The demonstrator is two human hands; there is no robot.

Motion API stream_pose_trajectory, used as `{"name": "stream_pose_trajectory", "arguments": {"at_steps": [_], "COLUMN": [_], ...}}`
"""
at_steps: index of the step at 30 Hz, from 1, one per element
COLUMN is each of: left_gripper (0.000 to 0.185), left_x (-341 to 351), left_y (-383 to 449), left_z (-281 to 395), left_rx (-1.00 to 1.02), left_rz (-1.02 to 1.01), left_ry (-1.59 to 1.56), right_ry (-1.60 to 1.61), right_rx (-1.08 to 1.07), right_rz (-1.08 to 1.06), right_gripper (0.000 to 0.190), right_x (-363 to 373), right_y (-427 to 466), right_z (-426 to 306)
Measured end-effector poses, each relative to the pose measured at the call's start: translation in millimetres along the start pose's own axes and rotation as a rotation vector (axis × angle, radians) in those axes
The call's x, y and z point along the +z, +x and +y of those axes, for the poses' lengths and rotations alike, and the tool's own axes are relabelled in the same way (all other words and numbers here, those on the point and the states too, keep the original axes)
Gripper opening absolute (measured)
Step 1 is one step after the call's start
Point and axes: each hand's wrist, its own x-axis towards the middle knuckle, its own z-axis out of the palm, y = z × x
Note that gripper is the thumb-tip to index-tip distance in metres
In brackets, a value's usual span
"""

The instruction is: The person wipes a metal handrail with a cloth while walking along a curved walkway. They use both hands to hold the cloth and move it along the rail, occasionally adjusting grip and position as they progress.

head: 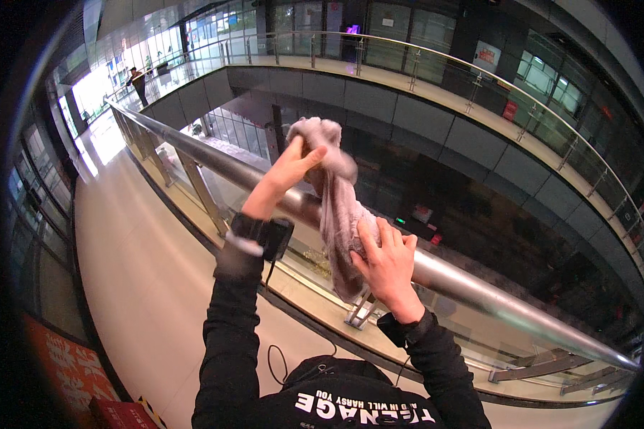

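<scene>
A greyish-pink plush cloth (337, 187) hangs over a round stainless-steel handrail (472, 276), bunched at its upper end and drooping on the near side. My left hand (287, 166) grips the bunched upper part above the rail, thumb toward the cloth. Lower down, my right hand (389, 263) lies on the cloth where it covers the rail, fingers pressed over it. Its palm side is hidden. Black devices are strapped at both wrists, the left one (276, 238) larger in view.
Glass panels on metal posts (196, 187) stand under the rail, with an open atrium beyond. A curved balcony railing (413, 48) runs across the far side. At the far left a person (138, 86) stands by the rail. A red box (121, 413) sits at lower left on the tiled floor (139, 257).
</scene>
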Motion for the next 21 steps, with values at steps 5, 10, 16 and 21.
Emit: {"name": "stream_pose_trajectory", "arguments": {"at_steps": [5,10,16,21], "left_gripper": [0.059,0.046,0.055,0.045], "left_x": [8.8,32.0,64.7,66.2], "left_y": [-37.8,-116.7,-165.2,-174.9], "left_z": [7.0,-5.9,-37.8,-36.7], "left_rx": [0.374,0.106,-0.241,-0.389], "left_rz": [0.157,0.354,0.242,0.028], "left_ry": [1.172,0.758,-0.1,-0.617], "right_ry": [0.072,0.183,0.435,0.854], "right_rx": [-0.001,-0.02,-0.154,-0.078], "right_rz": [0.1,0.191,0.228,-0.011], "right_gripper": [0.049,0.034,0.038,0.027], "right_x": [4.4,1.2,-8.6,4.0], "right_y": [-2.8,0.6,-25.4,-75.7], "right_z": [3.0,5.0,-41.9,-65.8]}}
